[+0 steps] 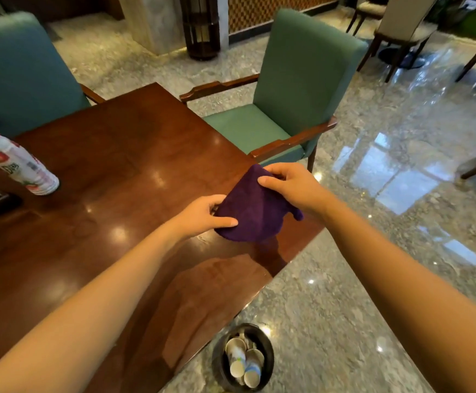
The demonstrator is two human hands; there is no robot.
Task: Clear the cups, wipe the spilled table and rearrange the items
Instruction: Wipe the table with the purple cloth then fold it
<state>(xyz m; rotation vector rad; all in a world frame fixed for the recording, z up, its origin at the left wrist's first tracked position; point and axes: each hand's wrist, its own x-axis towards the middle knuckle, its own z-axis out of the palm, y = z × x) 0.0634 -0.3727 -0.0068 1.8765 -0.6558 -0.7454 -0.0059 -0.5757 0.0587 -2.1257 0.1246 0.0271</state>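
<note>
Both hands held a purple cloth (253, 214) above the near right corner of the wooden table (123, 154). The left hand (205, 215) gripped the near left edge of it, with the thumb laid flat on top and the other fingers curled under the fabric. The right hand (290, 185) took the far upper edge, its fingers bent over the cloth and its thumb pressing on the top side. The cloth looked folded into a thick pad and tilted up toward the right hand. Whether its lower edge touched the wood, I could not tell.

I think the two-handed hold was there to fold or shape the cloth into a pad that one palm can push across the surface. On the floor, just beside the table corner, a dark round bin (268, 353) contained several paper cups (242, 361), so the clearing of the cups seemed to be done. A white bottle with a red cap (18, 163) stood far at the left side of the table, well apart from the hands, probably left there for rearranging later. The polish reflected many lights, so any spill was hard to see. A green armchair (287, 95) stood near the far right side of the table.
</note>
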